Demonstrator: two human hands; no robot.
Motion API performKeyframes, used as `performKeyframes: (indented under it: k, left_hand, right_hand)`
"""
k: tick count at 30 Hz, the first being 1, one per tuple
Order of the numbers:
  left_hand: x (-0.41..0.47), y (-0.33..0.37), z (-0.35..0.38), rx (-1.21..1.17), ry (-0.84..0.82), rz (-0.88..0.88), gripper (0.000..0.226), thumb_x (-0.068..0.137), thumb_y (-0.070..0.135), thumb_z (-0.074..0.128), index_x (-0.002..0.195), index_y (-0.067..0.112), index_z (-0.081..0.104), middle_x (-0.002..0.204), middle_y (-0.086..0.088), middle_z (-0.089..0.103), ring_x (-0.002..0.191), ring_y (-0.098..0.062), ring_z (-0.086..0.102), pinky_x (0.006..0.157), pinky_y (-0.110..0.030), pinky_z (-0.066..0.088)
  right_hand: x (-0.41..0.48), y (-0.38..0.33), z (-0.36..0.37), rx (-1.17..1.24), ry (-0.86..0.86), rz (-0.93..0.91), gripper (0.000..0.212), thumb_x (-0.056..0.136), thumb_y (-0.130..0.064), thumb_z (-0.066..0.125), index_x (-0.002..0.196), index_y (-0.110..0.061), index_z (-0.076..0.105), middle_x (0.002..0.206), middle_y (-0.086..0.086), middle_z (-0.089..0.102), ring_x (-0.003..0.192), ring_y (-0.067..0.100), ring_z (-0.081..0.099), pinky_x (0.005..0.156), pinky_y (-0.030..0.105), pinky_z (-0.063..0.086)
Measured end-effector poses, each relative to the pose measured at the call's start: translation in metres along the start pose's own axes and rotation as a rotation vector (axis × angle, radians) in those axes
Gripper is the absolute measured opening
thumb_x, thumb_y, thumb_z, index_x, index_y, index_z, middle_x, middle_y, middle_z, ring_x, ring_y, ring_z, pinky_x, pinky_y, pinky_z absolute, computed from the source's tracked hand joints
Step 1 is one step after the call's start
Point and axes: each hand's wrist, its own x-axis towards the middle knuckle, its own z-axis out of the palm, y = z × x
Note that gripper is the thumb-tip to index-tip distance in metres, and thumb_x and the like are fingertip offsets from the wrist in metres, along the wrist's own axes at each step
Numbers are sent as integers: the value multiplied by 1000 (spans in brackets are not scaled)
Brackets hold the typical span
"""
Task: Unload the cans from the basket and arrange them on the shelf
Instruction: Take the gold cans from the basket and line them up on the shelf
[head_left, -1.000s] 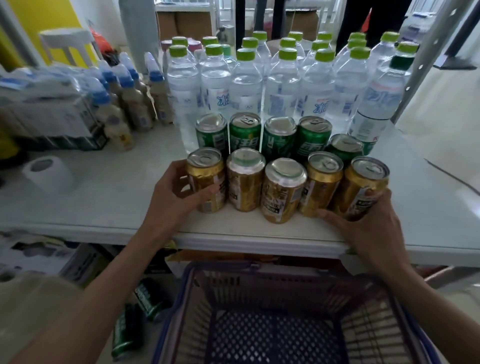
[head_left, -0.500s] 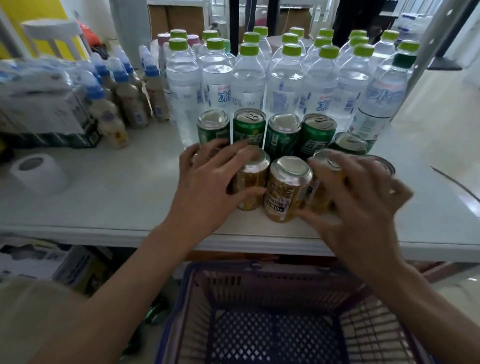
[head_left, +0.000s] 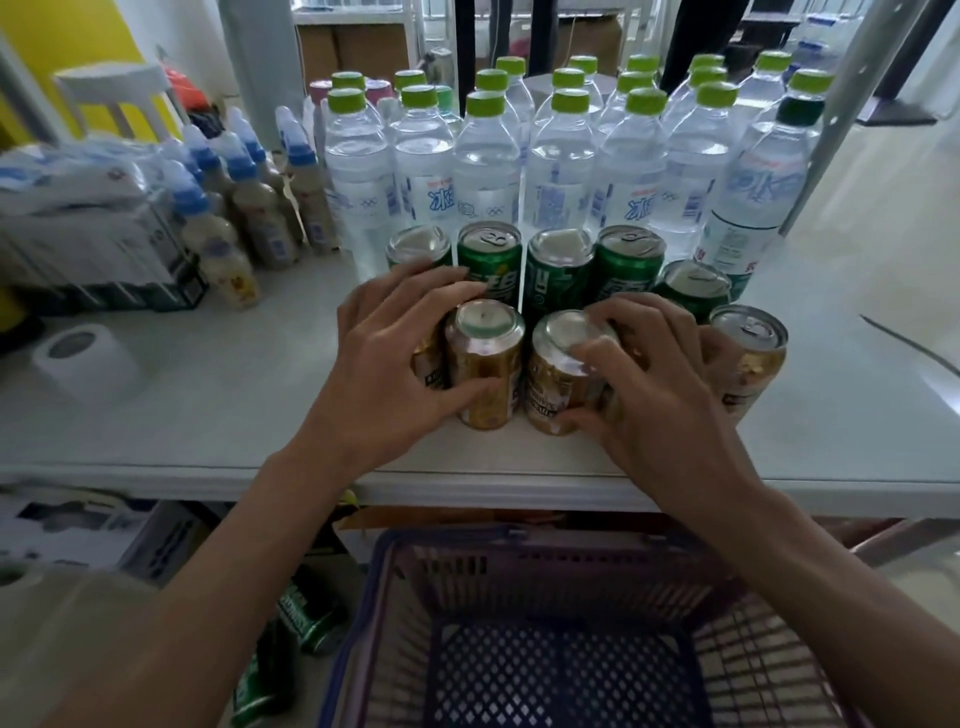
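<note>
Nearest me, at six o'clock, the basket (head_left: 519, 561) sits below the shelf edge, and the part of its mesh floor that I can see holds no cans. A couple of green cans (head_left: 306, 613) lie loose on the floor at about seven o'clock, beside the basket.

Up on the shelf (head_left: 208, 415), both hands are on the front row of gold cans (head_left: 485, 374). The left hand (head_left: 387, 374) has its fingers spread and curled over the leftmost gold cans, thumb pressed low against the front of the second can. The right hand (head_left: 652, 395) also has its fingers spread, draped across the top of the middle gold can, thumb low at the can's front. Neither hand is lifting anything, as far as I can tell; they look to be nudging the row.

All the cans stand upright, long axes vertical. The far-right gold can (head_left: 750, 358) stands at two o'clock from the right hand, just beside its knuckles and leaning out of line, so the right hand is the nearer one to square it up.

Behind, a row of green cans (head_left: 558, 270) touches the gold row, and beyond that stand water bottles (head_left: 485, 166) with green caps.
</note>
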Motion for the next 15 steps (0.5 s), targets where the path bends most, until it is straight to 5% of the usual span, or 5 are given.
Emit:
performKeyframes:
  k: [3,6,12,15]
  left_hand:
    - [-4,21,4,-38,155,98,46,80,32,84,116,9,68,120,-6,60,115,-24,55,98,-35,47]
    - [-8,46,16,-206,16,103,48,80,22,82,120,5,63,118,-9,55,106,-15,53,90,-22,48]
    - [-14,64,27,-356,-25,-10,69,78,25,82,135,5,48,126,-6,50,118,-19,54,97,-33,49]
    - [-14,65,26,-294,-60,3,77,78,38,82,139,8,45,131,-2,48,119,-19,54,96,-36,50]
  right_hand:
    - [0,-5,-4,28,-7,-67,48,75,-32,89,110,-8,67,152,16,51,144,38,42,99,57,37]
    - [4,-4,-10,182,-36,-94,47,77,-30,88,107,-7,60,144,12,59,137,34,51,102,52,42]
    - [7,-12,-31,554,88,272,59,62,-44,94,93,-25,47,114,-31,63,101,-12,63,79,-1,42]
    - [12,-13,-44,630,169,391,59,59,-60,88,91,-32,47,108,-38,65,95,-20,65,72,2,49]
